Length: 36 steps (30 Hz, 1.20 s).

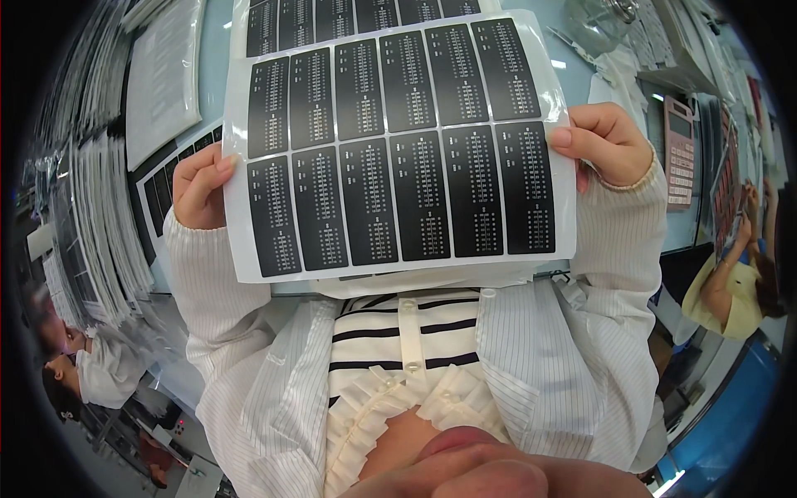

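The left hand (pixel 201 189) is closed in a pinch, thumb (pixel 226 166) uppermost, fingers curled beneath. Well apart, the right hand (pixel 608 145) mirrors that grip, slightly higher in view. Behind each hand, a sleeved forearm (pixel 618 217) slants outward, the wrist covered by its cuff.

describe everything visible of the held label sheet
The white, thin-looking label sheet has a shiny border and twelve black labels in two rows of six, with pale print. Slightly tilted, right side higher in view, it partly hides a similar sheet; the left hand grips its left edge, the right hand its right.
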{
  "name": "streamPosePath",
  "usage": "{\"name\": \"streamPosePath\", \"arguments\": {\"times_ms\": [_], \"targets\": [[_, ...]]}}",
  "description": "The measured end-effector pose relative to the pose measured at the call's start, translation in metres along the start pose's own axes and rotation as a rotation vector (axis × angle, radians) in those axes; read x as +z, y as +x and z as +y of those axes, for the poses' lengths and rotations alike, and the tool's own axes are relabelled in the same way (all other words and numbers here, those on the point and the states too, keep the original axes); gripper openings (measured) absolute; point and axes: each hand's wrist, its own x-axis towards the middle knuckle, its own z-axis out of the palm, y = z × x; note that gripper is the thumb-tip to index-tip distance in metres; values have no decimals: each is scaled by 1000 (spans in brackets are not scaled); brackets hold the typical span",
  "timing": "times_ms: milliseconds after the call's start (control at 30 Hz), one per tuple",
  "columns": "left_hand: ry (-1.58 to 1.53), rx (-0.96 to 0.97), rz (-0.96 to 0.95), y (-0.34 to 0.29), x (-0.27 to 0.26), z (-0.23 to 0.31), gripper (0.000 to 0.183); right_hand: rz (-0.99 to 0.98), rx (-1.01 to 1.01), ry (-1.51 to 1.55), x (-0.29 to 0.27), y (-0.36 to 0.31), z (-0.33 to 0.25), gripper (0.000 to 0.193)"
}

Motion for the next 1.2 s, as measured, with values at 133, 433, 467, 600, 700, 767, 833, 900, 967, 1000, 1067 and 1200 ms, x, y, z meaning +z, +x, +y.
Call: {"name": "streamPosePath", "arguments": {"times_ms": [133,433,467,600,700,767,833,900,967,1000,1067,1200], "targets": [[1,22,-49,2,0,-1,25,22,6,-29,0,-1,-2,23],[23,13,-57,3,-1,-3,26,-4,-64,-70,0,-3,-3,26],[55,19,-61,3,-1,-2,26,-17,-63,-88,0,-3,-3,27],[55,-18,-50,1,4,1,27,-37,-5,-66,-4,-3,-6,27],[119,-6,-63,2,6,2,25,-24,2,-74,-5,-4,-6,28],[73,-31,-32,3,6,1,24,-3,23,-73,-5,-6,-5,27],[95,-31,-69,4,5,0,24,0,48,-65,-8,-6,-4,29],[145,-20,-84,6,4,0,25,-59,100,-63,-14,-6,-5,30],[58,-30,-89,4,5,-3,25,-13,65,-80,-17,-6,-2,30],[59,-15,-121,6,4,-3,24,-1,87,-40,-18,-8,-1,30],[72,-16,-110,6,3,-3,24,3,58,-47,-21,-8,1,29],[33,-33,-130,6,1,-3,24,4,28,-7,-22,-7,1,29]]}}
